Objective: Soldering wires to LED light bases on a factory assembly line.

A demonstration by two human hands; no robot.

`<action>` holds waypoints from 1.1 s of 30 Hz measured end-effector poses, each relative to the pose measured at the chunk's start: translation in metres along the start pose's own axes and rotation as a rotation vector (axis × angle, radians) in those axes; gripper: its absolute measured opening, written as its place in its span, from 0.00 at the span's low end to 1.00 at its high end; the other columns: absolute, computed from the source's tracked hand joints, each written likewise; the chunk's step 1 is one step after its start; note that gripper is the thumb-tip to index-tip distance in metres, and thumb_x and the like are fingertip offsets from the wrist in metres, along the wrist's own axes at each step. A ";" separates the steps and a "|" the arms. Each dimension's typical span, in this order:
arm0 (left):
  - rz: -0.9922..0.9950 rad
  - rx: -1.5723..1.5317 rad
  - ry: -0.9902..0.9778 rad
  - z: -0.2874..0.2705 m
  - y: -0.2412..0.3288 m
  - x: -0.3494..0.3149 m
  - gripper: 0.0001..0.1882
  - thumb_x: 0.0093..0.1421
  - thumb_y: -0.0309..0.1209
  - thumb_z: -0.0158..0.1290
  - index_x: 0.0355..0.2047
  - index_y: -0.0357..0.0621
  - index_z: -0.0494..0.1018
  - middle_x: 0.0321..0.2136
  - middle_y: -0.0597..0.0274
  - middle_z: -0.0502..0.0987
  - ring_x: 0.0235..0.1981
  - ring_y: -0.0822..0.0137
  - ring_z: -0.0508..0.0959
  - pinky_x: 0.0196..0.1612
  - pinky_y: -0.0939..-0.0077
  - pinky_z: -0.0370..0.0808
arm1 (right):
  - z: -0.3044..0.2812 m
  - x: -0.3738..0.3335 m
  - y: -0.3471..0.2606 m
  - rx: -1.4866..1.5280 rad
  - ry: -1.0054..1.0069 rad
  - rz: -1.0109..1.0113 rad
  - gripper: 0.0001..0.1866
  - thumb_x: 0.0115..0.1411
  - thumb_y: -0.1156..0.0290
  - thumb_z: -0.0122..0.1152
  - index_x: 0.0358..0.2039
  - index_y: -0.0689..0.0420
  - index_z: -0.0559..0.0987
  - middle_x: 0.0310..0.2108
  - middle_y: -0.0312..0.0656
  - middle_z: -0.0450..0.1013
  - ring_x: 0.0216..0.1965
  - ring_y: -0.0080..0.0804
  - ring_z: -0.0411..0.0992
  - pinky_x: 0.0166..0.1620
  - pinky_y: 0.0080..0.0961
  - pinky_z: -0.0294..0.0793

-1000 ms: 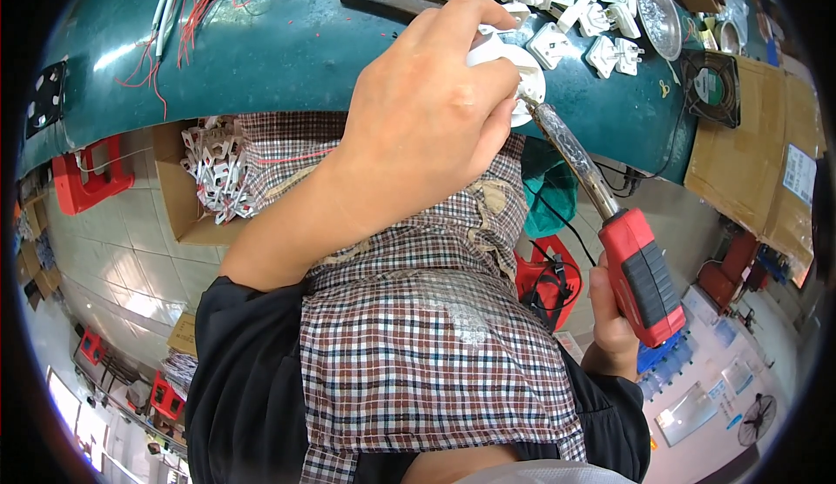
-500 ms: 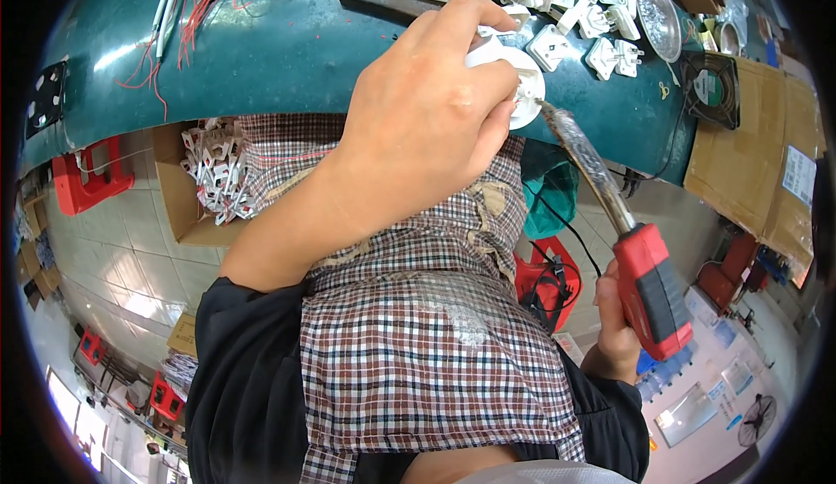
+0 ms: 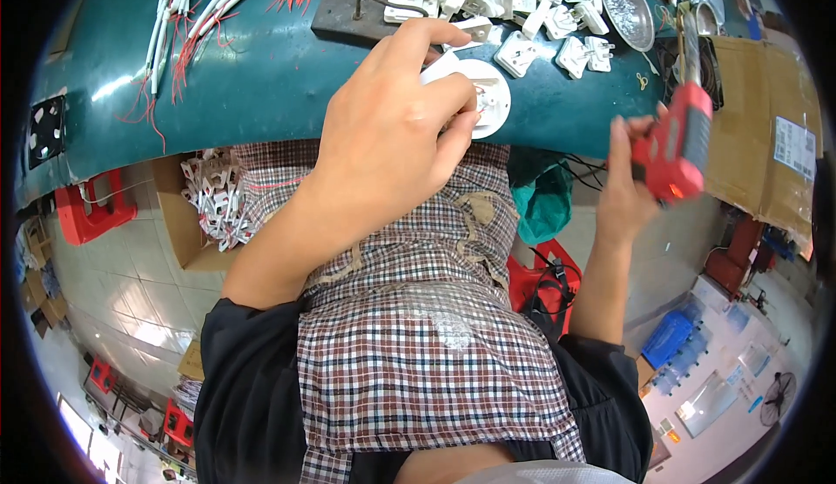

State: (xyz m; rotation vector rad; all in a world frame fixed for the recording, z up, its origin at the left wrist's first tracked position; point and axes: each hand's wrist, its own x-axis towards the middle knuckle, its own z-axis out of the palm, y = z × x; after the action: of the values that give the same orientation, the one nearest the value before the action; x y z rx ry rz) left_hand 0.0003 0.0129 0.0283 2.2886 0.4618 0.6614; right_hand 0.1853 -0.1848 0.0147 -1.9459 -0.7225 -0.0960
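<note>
My left hand (image 3: 383,118) pinches at a round white plastic piece (image 3: 496,105) over the table's near edge. The part's inner side faces up, and my fingers hide its left portion and whatever small bits they grip there. Off to the right, my right hand (image 3: 627,196) is closed round a red and black soldering iron (image 3: 675,148), slightly blurred. The iron's metal barrel (image 3: 692,61) points away from me, beside a metal dish (image 3: 625,9) of small shiny pieces. Several white plug housings (image 3: 518,53) lie just beyond my left hand.
A dark metal block (image 3: 340,13) sits on the green table (image 3: 252,92). White cables (image 3: 165,22) with red wire ends lie far left. A cardboard box (image 3: 758,127) stands at right. Under the table are a box of white parts (image 3: 213,201) and a green bag (image 3: 542,205).
My right hand has carried the soldering iron up and to the right, away from the round white piece. The left hand still holds the piece, a little further left in view.
</note>
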 end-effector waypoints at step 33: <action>-0.184 -0.183 -0.001 -0.104 -0.022 -0.033 0.28 0.42 0.21 0.71 0.47 0.41 0.77 0.47 0.54 0.79 0.49 0.57 0.79 0.53 0.69 0.75 | 0.017 0.004 0.032 -0.025 -0.336 -0.227 0.36 0.49 0.79 0.77 0.54 0.61 0.65 0.46 0.47 0.71 0.46 0.41 0.75 0.49 0.32 0.75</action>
State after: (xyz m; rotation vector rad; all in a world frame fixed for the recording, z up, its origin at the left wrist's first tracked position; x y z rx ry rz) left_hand -0.0892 0.0668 0.0671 2.0461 0.5786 0.5851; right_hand 0.2013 -0.1784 -0.0176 -1.9182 -1.1680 0.0861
